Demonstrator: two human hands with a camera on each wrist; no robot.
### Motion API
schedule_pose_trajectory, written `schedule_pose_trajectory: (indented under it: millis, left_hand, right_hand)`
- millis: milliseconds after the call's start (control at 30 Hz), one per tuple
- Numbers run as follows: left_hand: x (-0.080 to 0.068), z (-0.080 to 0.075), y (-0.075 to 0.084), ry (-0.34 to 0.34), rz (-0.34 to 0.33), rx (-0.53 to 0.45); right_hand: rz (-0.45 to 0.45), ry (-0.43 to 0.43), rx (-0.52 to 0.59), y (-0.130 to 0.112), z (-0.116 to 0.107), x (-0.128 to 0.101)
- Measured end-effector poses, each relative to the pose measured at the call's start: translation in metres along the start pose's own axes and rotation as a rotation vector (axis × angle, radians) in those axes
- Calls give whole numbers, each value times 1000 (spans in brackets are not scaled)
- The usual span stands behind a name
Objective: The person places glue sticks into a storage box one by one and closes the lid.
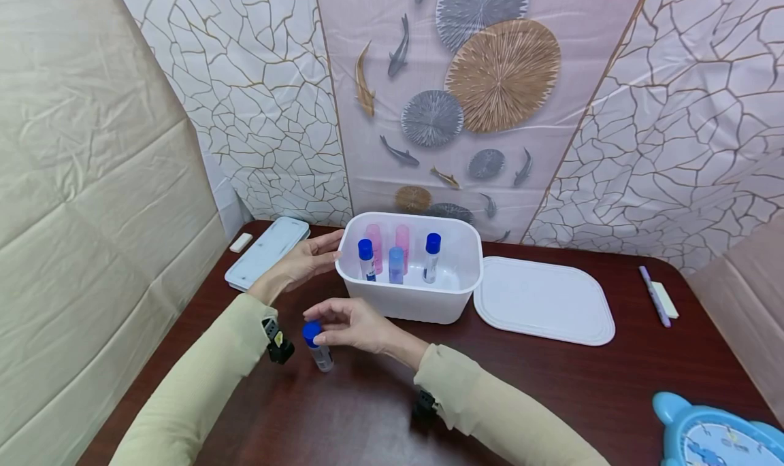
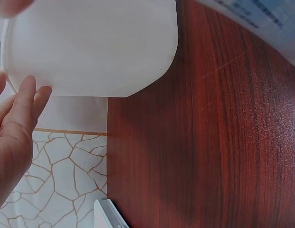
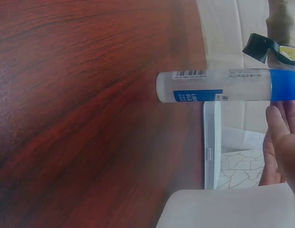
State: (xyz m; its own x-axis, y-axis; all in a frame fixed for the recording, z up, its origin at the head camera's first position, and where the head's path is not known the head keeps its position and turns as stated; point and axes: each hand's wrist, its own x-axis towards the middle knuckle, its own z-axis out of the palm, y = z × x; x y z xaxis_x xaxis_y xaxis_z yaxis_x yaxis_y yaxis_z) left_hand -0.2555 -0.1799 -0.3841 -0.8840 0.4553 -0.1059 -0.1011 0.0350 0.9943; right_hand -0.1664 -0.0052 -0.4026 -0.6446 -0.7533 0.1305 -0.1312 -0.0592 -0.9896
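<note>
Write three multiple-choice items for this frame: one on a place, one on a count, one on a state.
1. Where does the white lid lie?
A. On the table, on the bin's right in the head view
B. On top of the bin
C. Under the left hand

2. How many blue-capped tubes stand inside the white bin?
A. None
B. Two
C. Five

3. What is the right hand doing?
A. Lying flat on the lid
B. Its fingertips are at the blue cap of the tube standing on the table
C. Reaching into the bin

Key: 1 A, the lid rests flat on the dark table beside the open bin. 2 B, two blue caps show there, among pink and pale blue containers. 3 B, the fingers meet the cap in front of the bin, while the left hand touches the bin's side.
</note>
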Motion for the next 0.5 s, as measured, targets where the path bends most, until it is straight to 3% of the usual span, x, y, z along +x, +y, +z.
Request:
schedule_pose_trajectory:
  millis: [267, 500]
  left_hand:
    - [0, 0, 0, -2, -3, 10]
    - [0, 0, 0, 0, -6, 2]
  right_hand:
    - [47, 4, -44, 4, 2, 1]
    - [10, 15, -71, 7, 2, 2]
